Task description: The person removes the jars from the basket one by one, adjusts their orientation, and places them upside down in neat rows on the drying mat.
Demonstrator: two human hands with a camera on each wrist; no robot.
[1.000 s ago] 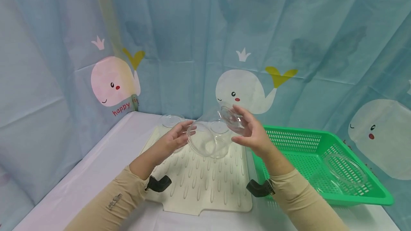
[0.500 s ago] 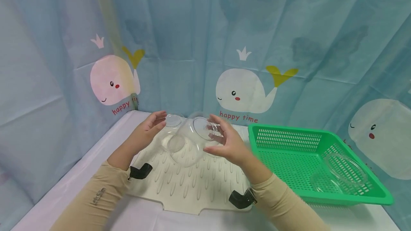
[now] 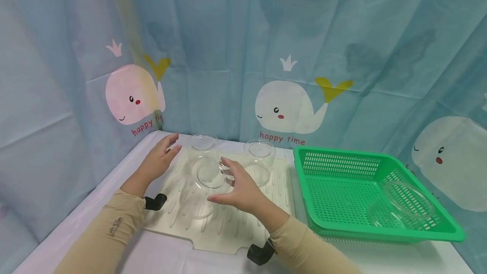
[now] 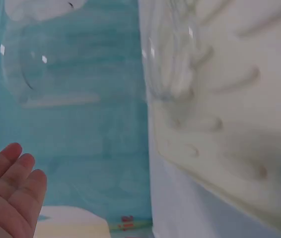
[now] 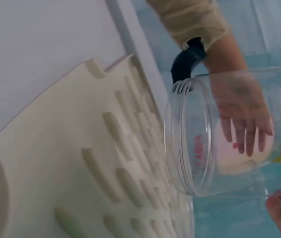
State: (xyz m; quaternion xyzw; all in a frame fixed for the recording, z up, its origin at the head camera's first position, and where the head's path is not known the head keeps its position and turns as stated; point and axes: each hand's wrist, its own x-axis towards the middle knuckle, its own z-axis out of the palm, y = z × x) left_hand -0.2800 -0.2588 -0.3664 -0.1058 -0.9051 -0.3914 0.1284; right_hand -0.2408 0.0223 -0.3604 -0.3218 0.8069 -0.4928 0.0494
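My right hand [image 3: 243, 185] grips a clear plastic jar [image 3: 209, 173] around its upper part. The jar is upside down, its base up and its threaded mouth [image 5: 190, 139] toward the cream ridged drying mat [image 3: 224, 236]. Whether the rim touches the mat, I cannot tell. My left hand [image 3: 157, 157] is raised at the mat's left side with loosely straight fingers, holding nothing; the left wrist view shows its fingertips [image 4: 21, 168] apart from a clear jar [image 4: 81, 64]. Further clear jars stand upside down at the mat's back, one at left [image 3: 203, 143] and one at right [image 3: 259, 150].
A green perforated basket [image 3: 319, 223] stands right of the mat, with a clear jar [image 3: 407, 202] lying in its right end. White cloth [image 3: 171, 257] covers the table. A blue curtain [image 3: 213, 54] with whale prints hangs close behind and at left.
My right hand has carried the jar left and down toward the mat, turning it to stand upside down. My left hand has moved left, away from the jar.
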